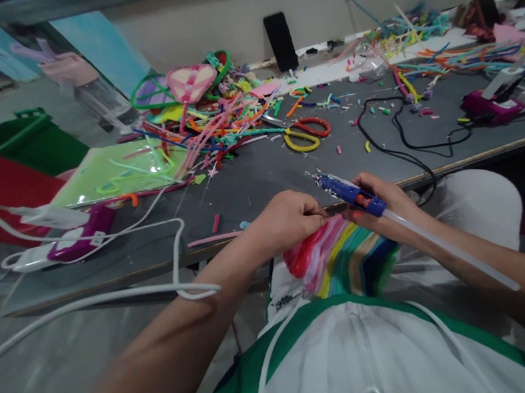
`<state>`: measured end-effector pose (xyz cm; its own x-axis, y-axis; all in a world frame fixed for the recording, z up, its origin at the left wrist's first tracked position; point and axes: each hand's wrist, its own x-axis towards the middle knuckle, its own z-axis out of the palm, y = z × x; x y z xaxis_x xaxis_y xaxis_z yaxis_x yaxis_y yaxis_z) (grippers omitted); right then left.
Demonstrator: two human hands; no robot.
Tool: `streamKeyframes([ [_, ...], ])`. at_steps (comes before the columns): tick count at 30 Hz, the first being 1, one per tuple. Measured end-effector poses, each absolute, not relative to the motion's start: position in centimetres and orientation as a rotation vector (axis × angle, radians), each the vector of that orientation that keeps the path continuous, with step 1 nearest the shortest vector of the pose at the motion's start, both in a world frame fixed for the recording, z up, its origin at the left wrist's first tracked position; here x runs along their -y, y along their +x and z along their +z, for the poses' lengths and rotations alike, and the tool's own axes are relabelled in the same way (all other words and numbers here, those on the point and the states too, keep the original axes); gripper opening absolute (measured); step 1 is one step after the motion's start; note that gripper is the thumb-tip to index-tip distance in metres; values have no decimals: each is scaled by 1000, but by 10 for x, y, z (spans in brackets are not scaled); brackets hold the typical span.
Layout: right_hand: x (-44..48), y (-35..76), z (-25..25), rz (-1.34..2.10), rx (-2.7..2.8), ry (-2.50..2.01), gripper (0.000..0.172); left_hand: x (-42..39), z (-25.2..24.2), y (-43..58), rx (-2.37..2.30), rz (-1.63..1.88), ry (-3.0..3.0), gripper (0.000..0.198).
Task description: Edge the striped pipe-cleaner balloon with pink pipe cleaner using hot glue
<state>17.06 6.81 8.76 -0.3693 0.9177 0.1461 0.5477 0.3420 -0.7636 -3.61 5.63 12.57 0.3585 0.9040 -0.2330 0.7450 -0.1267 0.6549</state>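
My right hand (382, 199) is closed round a blue glue gun (348, 193) whose nozzle points up and left; a long clear glue stick (449, 249) trails back from it along my forearm. My left hand (287, 219) pinches the top edge of a rainbow-striped fan of pipe cleaners (341, 257) that lies on my lap, just below the table's front edge. The two hands nearly meet over that piece.
The grey table (264, 176) holds a heap of coloured pipe cleaners (208, 118), yellow and red scissors (307, 134), a black cable (399, 138), purple glue guns at the left (80, 232) and right (493, 105), a white cord (108, 298) and a black phone (280, 41) standing against the wall.
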Motion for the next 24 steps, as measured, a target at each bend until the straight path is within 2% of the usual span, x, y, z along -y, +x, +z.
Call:
streamKeyframes([
  [24, -68, 170, 88, 807, 2037, -1287, 22, -57, 125, -37, -1420, 287, 1933, 27],
])
